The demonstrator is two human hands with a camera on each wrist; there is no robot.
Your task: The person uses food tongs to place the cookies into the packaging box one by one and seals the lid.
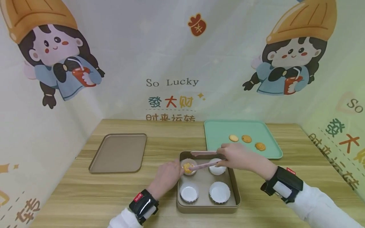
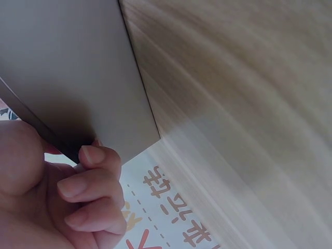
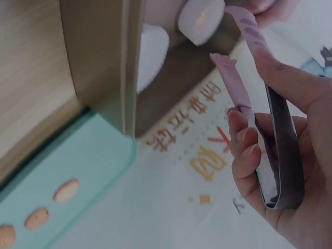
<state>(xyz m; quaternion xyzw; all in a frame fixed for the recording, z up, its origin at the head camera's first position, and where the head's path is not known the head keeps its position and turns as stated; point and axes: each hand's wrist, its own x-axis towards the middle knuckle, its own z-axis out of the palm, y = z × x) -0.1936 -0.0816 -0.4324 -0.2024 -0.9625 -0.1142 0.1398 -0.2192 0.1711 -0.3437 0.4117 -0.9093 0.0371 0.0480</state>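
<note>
A deep brown baking pan (image 1: 209, 209) holds several white paper baking cups, among them one at front right (image 1: 219, 192). A yellow piece (image 1: 187, 167) lies in the back left cup. My left hand (image 1: 166, 177) is at the pan's left side by that cup; in the left wrist view its thumb and curled fingers (image 2: 93, 192) grip the rim. My right hand (image 1: 238, 156) holds metal tongs (image 3: 282, 140) with pink paw-shaped tips over the pan's back part. The tongs' arms are spread, one tip reaching to the yellow piece. The inside of the cups is hidden in the left wrist view.
A mint green tray (image 1: 219, 129) at the back right bears a pale cookie (image 1: 233, 138), a brown round cookie (image 1: 246, 138) and a swirled cookie (image 1: 260, 146). Left of the pan lies a shallow brown tray (image 1: 119, 153). A printed cloth (image 1: 171, 57) hangs behind the wooden table (image 1: 85, 196).
</note>
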